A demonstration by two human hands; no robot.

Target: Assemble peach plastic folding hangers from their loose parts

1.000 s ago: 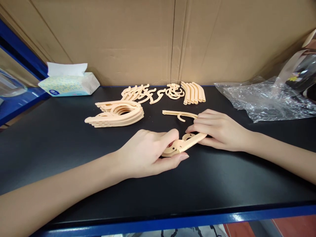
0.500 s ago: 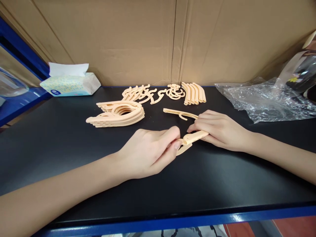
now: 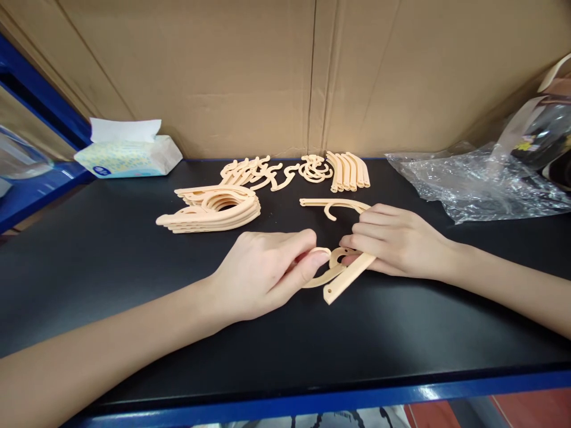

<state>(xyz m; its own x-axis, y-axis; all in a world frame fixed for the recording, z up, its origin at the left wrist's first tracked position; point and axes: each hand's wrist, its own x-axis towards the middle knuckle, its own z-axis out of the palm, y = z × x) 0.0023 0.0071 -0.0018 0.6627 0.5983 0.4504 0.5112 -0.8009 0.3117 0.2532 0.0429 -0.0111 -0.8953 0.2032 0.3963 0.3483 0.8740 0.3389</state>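
Observation:
Pinched between thumb and bent fingers, my left hand (image 3: 272, 276) holds a curved cream plastic hanger piece (image 3: 325, 277); most of it is hidden. My right hand (image 3: 395, 241) is closed round a cream hanger arm (image 3: 350, 278), whose free end with a small hole points toward the table's front edge. The two pieces overlap between my hands; whether they are joined I cannot tell. Just beyond my right hand is a hanger part with a hook (image 3: 332, 205), its right end hidden behind the fingers. To the left lies a stack of folded hangers (image 3: 212, 211).
Along the back of the black table (image 3: 250, 356) lie loose hook-ended pieces (image 3: 243, 171), curved pieces (image 3: 316, 169) and a row of hanger arms (image 3: 348, 172). A tissue pack (image 3: 129, 151) stands back left, a crumpled clear plastic bag (image 3: 473, 181) at right. Cardboard (image 3: 223, 77) walls the back.
The hanger arm in my right hand has turned, its free end swinging away from my left fingertips toward the front edge. More of the curved piece now shows. My left hand has barely moved.

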